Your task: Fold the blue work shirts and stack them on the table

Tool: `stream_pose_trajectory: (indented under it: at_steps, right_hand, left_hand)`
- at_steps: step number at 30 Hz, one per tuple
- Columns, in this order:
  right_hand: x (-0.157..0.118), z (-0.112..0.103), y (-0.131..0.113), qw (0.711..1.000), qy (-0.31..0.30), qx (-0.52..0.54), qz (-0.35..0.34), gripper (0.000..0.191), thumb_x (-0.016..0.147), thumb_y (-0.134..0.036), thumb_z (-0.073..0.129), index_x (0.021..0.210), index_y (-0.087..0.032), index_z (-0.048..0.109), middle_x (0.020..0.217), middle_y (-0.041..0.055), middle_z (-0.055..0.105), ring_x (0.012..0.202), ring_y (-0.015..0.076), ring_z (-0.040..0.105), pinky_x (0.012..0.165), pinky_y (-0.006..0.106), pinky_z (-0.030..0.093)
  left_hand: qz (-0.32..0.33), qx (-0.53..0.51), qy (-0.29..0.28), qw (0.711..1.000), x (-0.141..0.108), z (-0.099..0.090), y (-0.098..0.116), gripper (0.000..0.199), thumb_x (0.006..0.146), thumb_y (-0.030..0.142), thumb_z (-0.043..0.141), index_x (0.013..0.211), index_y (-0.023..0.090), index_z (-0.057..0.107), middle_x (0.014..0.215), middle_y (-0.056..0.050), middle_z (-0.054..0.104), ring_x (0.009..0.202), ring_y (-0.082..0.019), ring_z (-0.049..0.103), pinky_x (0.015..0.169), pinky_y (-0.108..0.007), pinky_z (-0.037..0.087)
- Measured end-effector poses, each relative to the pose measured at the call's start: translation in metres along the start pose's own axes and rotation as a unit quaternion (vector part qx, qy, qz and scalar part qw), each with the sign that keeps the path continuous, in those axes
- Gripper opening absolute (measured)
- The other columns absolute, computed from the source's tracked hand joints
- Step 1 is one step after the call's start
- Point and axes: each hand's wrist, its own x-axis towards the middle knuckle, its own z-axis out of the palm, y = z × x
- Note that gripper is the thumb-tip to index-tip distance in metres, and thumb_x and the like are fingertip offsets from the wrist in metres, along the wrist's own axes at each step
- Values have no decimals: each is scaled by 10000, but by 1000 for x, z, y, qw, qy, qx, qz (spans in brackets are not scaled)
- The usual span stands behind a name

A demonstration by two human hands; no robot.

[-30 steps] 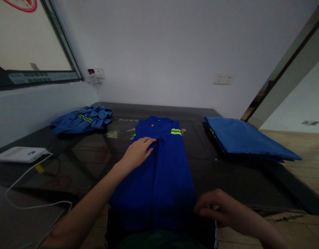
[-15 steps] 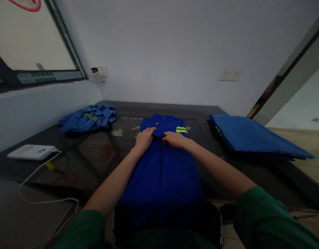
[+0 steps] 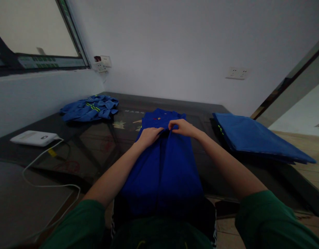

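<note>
A dark blue garment [image 3: 159, 173] lies lengthwise over the near table edge, its collar end away from me, with a small red and yellow mark on the chest. My left hand [image 3: 151, 136] rests on its upper part, the fingers bent at the middle opening; their tips are partly hidden in the cloth. My right hand [image 3: 182, 127] pinches the cloth just right of the opening and lifts it into a small ridge.
A crumpled blue garment [image 3: 90, 109] lies at the back left of the dark table [image 3: 133, 101]. A white device [image 3: 35, 138] with a cable sits at the left, and a folded blue stack [image 3: 252, 135] lies at the right.
My right hand has risen a little and pulled the cloth up into a ridge. My left hand has shifted slightly right along the garment. The view has tilted a little.
</note>
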Motion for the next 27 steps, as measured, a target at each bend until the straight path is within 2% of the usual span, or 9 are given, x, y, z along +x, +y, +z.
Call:
stream_pose_trajectory:
  at_steps: [3, 5, 10, 12, 16, 21, 27]
  right_hand:
    - [1, 9, 7, 999, 27, 47, 3, 214, 717, -22, 592, 878, -157, 629, 907, 32, 674, 855, 154, 616, 799, 284, 458]
    - [0, 16, 14, 996, 35, 84, 16, 254, 712, -39, 632, 935, -161, 626, 914, 32, 675, 851, 156, 627, 781, 282, 475]
    - [-6, 34, 34, 980, 10, 188, 64, 277, 739, -160, 704, 1009, -155, 638, 967, 54, 697, 877, 161, 652, 793, 285, 498]
    - [-7, 41, 41, 979, 10, 192, 71, 257, 741, -200, 719, 985, -152, 657, 950, 58, 704, 871, 166, 651, 809, 293, 493]
    - [-6, 54, 45, 985, 29, 152, 76, 170, 761, -251, 718, 889, -149, 674, 872, 52, 700, 806, 166, 633, 773, 290, 475]
    - [5, 65, 42, 987, 55, 137, 60, 137, 807, -249, 667, 886, -141, 636, 848, 37, 660, 767, 148, 590, 719, 262, 441]
    - [12, 79, 35, 989, 41, 81, 118, 122, 828, -223, 634, 920, -145, 612, 890, 44, 658, 808, 158, 592, 726, 260, 410]
  left_hand:
    - [-15, 4, -50, 999, -1, 3, -1, 374, 990, 349, 346, 1341, 296, 462, 1005, -73, 708, 907, -264, 681, 767, -353, 507]
    - [-6, -11, -71, 997, -3, 5, -6, 378, 986, 333, 356, 1351, 299, 450, 1013, -75, 707, 908, -261, 683, 770, -353, 508]
    - [93, -90, -83, 988, -6, 3, -17, 358, 877, 164, 535, 1227, 226, 568, 1288, -78, 597, 1191, -221, 551, 992, -321, 423]
    - [115, -111, -85, 983, -6, 2, -19, 388, 824, 128, 591, 1204, 205, 588, 1305, -84, 574, 1207, -218, 524, 1024, -321, 393]
    - [108, -143, -80, 981, -6, 0, -18, 365, 789, 161, 650, 1149, 188, 597, 1139, -75, 605, 1080, -214, 559, 933, -311, 433]
    - [95, -152, -99, 979, -7, 1, -14, 172, 788, 147, 613, 953, 193, 609, 914, -18, 592, 855, -171, 572, 727, -243, 432]
    - [104, -178, -114, 972, -5, 9, -21, 142, 795, 213, 620, 936, 204, 605, 885, -3, 597, 828, -165, 562, 708, -242, 405]
